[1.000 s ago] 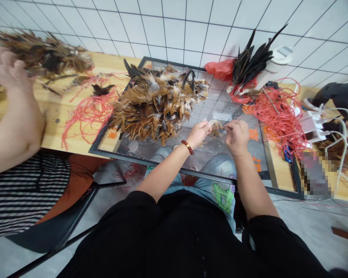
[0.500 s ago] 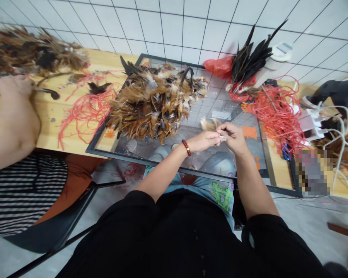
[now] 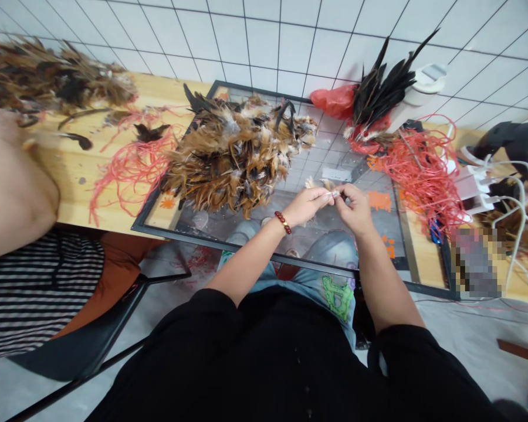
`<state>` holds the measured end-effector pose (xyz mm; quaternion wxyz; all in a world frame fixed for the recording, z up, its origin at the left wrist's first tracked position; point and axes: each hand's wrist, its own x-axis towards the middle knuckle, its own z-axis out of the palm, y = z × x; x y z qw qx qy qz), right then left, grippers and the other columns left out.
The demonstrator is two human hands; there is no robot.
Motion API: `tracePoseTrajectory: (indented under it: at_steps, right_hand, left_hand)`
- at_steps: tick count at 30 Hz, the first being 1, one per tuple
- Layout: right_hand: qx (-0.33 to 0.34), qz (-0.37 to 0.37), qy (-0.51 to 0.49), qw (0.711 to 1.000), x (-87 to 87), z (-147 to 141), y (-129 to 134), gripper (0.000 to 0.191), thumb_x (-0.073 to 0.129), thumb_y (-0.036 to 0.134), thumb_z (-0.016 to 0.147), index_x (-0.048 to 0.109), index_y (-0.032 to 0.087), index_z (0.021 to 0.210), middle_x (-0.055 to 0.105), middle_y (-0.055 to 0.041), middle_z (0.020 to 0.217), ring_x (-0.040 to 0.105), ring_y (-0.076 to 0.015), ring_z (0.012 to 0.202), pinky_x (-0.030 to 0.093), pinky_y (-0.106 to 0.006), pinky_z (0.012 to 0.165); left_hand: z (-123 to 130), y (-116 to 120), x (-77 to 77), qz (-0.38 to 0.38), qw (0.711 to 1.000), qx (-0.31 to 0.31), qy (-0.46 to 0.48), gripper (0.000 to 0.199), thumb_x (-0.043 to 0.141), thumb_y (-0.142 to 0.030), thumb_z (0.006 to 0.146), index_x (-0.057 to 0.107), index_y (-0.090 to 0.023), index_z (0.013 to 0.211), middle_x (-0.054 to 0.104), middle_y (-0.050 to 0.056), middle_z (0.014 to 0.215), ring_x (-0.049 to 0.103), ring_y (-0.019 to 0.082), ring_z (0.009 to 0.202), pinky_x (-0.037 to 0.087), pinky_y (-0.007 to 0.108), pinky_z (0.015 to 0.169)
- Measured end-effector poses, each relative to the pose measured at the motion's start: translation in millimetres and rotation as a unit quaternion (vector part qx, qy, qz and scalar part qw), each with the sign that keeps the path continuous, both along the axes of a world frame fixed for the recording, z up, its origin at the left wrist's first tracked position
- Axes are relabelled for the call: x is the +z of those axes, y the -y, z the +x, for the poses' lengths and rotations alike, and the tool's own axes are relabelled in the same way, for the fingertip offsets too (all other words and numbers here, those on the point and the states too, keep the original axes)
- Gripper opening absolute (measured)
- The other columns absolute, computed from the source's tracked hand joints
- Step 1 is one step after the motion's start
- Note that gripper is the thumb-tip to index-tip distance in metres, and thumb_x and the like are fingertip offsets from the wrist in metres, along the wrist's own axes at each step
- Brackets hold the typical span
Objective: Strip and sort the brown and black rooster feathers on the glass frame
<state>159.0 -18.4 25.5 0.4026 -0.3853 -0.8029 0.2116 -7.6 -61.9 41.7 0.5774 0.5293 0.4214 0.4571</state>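
Note:
Both hands meet over the glass panel [image 3: 264, 220]. My left hand [image 3: 308, 205], a red bead bracelet at its wrist, is closed around a small bunch of pale tan feathers [image 3: 310, 183]. Feather tips poke out beyond and below that hand; the rest is covered by it. At the pale quill ends my right hand [image 3: 354, 206] pinches with thumb and fingertips, touching the left fingertips. Whether a strand is wound there is too small to tell. Left of my hands lies a big heap of brown feathers [image 3: 242, 158].
Pink plastic strands lie in a tangle [image 3: 416, 170] at right and another pile [image 3: 134, 170] at left. Black feathers [image 3: 382, 88] stand by a red bag [image 3: 334, 102]. White cables [image 3: 517, 199] and a charger sit far right. A co-worker's arm [image 3: 15, 181] reaches over the table's left end.
My left hand has risen slightly and turned, so it covers more of the feathers, and the quill ends now sit between both hands' fingertips. The co-worker's hand has shifted left.

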Motion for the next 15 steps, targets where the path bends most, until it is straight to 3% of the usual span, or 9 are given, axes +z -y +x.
tracePoseTrajectory:
  at_steps: [2,5,8,10,12,15]
  right_hand:
    - [0.003,0.000,-0.006,1.000,0.7,0.1,0.5,0.012,0.057,0.026,0.086,0.064,0.022,0.077,0.062,-0.0005,0.071,0.053,-0.0145,0.063,0.043,-0.030,0.063]
    - [0.031,0.000,-0.019,0.999,2.2,-0.7,2.1,0.014,0.057,0.028,0.088,0.064,0.022,0.077,0.062,-0.0006,0.071,0.054,-0.0150,0.066,0.045,-0.030,0.066]
    - [0.055,0.006,-0.010,0.998,2.1,-2.2,3.0,0.014,0.056,0.026,0.087,0.064,0.022,0.076,0.063,-0.0005,0.070,0.056,-0.0150,0.066,0.045,-0.030,0.066]
    - [0.040,0.011,0.015,0.999,1.2,-2.7,2.8,0.013,0.057,0.025,0.085,0.064,0.021,0.074,0.061,0.0000,0.066,0.053,-0.0143,0.062,0.043,-0.029,0.062]
    - [0.019,0.018,0.039,0.999,0.5,-2.8,2.4,0.014,0.058,0.025,0.084,0.064,0.021,0.073,0.058,0.0006,0.062,0.050,-0.0142,0.058,0.041,-0.029,0.060]
    - [0.056,0.026,0.054,0.997,1.6,-2.9,3.7,0.016,0.057,0.029,0.087,0.066,0.022,0.076,0.061,-0.0005,0.063,0.053,-0.0155,0.060,0.043,-0.030,0.062]
  left_hand:
    - [-0.6,1.5,2.6,-0.066,0.995,-0.053,0.049,0.030,0.061,-0.037,0.089,0.059,-0.013,0.072,0.038,-0.005,0.057,0.031,0.005,0.050,0.024,0.020,0.051]
    - [-2.5,4.2,7.0,-0.179,0.962,-0.157,0.131,0.028,0.061,-0.033,0.090,0.054,-0.013,0.072,0.036,-0.005,0.056,0.026,0.003,0.044,0.019,0.017,0.045]
    - [-3.9,4.0,8.9,-0.224,0.941,-0.177,0.179,0.026,0.059,-0.029,0.091,0.051,-0.013,0.072,0.035,-0.006,0.057,0.025,0.002,0.043,0.019,0.015,0.043]
    - [-3.5,1.1,7.0,-0.209,0.955,-0.110,0.180,0.025,0.055,-0.028,0.093,0.050,-0.014,0.072,0.033,-0.006,0.057,0.023,0.002,0.043,0.019,0.015,0.043]
    - [-2.1,-3.1,2.7,-0.167,0.976,0.006,0.140,0.026,0.049,-0.027,0.095,0.049,-0.015,0.071,0.032,-0.007,0.057,0.024,0.003,0.043,0.021,0.016,0.045]
    - [0.0,-7.5,-4.9,-0.070,0.988,0.138,-0.014,0.027,0.044,-0.025,0.095,0.052,-0.017,0.071,0.043,-0.003,0.060,0.039,0.008,0.053,0.035,0.020,0.056]
